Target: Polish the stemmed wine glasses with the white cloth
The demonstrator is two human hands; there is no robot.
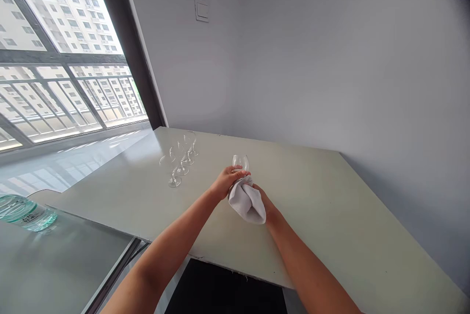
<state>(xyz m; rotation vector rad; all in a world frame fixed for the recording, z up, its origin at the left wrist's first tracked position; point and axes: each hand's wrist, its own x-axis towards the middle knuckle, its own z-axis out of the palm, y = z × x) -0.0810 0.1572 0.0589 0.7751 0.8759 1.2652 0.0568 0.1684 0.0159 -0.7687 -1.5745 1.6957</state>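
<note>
A clear wine glass [240,161] is held over the table, its bowl pointing away from me. My left hand [230,180] is closed around the glass just below the bowl. A white cloth [247,202] hangs bunched at the near end of the glass, covering its stem and foot. Behind that cloth, my right hand [261,195] is closed on it, with most of its fingers hidden. To the left, several clear wine glasses [182,168] stand upright in a slanting row, apart from my hands.
The pale table [312,196] reaches back to the grey wall [312,59]. At left, a clear water bottle [31,216] lies on a lower glass-topped surface [66,265]. A dark panel [223,289] sits below the table's near edge. Tall windows [66,55] stand beyond.
</note>
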